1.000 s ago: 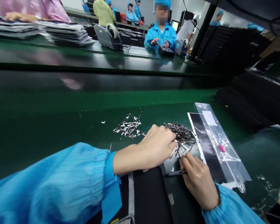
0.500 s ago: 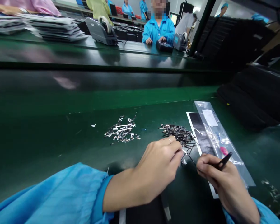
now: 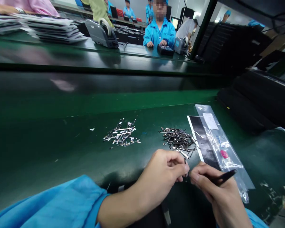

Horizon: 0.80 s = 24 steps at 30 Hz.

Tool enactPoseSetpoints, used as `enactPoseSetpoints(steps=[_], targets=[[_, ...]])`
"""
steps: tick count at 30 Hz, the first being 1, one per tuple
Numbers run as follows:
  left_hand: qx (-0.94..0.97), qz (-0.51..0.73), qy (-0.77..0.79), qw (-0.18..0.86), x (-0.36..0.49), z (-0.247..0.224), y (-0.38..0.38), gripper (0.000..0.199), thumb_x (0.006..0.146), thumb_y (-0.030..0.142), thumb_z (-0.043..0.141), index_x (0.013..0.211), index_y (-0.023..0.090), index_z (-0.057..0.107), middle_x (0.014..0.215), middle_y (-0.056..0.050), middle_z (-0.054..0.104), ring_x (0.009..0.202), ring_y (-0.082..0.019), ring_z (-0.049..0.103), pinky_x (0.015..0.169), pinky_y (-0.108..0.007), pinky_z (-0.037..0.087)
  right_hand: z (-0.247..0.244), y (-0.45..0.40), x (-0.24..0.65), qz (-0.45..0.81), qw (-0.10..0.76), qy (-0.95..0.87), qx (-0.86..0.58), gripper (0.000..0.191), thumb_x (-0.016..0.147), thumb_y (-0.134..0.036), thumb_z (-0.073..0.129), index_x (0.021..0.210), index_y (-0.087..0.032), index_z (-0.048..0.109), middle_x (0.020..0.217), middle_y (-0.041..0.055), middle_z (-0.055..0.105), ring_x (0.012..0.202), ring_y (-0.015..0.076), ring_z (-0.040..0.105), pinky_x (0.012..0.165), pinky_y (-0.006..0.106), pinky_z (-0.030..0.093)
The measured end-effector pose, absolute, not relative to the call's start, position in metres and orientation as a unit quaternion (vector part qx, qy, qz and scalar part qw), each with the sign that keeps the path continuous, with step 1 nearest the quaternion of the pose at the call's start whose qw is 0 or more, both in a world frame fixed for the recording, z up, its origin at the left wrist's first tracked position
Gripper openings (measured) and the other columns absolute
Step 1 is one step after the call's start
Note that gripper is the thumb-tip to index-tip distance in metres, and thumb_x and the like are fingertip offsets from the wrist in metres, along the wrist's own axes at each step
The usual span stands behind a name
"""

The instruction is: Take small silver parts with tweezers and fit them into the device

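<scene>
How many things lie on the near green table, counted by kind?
Heaps of small metal parts: 2, light heap and dark heap
Clear plastic bags: 1
Black strips: 1
Black tweezers in the right hand: 1
Total: 5

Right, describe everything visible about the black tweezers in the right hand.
The slim black tweezers look like dark matte metal or plastic; which one cannot be told. They lie across the right hand, gripped between thumb and fingers, with one narrow end jutting out to the right over the clear plastic bag. The other end is hidden by the fingers, so the tips cannot be seen. They are held above the green table.
</scene>
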State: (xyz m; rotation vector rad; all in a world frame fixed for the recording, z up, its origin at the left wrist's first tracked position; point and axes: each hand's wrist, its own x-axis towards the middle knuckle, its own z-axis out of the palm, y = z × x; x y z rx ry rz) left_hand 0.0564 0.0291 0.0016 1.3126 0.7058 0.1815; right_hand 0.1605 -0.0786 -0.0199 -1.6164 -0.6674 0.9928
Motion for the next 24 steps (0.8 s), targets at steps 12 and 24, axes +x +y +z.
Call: enactPoseSetpoints(steps=[12,24], targets=[[0.663,0.043,0.277,0.694,0.036,0.011,0.011,0.018,0.066,0.025,0.048,0.054,0.013,0.053,0.053,0.004,0.038,0.054,-0.009,0.035,0.049,-0.021,0.024,-0.005,-0.087,0.146,0.377,0.553,-0.315,-0.673,0.015,0.065,-0.035,0.062,0.058,-0.021,0.062,0.055,-0.0010,0.045,0.044,0.0041,0.030,0.036,0.020,0.012],[0.668,0.034,0.264,0.695,0.031,0.011,0.003,0.016,0.066,0.021,0.047,0.053,0.014,0.051,0.054,0.004,0.042,0.052,-0.009,0.037,0.048,-0.022,0.025,-0.001,-0.096,0.149,0.340,0.521,-0.399,-0.674,0.010,0.066,-0.030,0.062,0.059,-0.024,0.062,0.052,-0.0014,0.049,0.047,0.0081,0.042,0.045,0.020,0.031]])
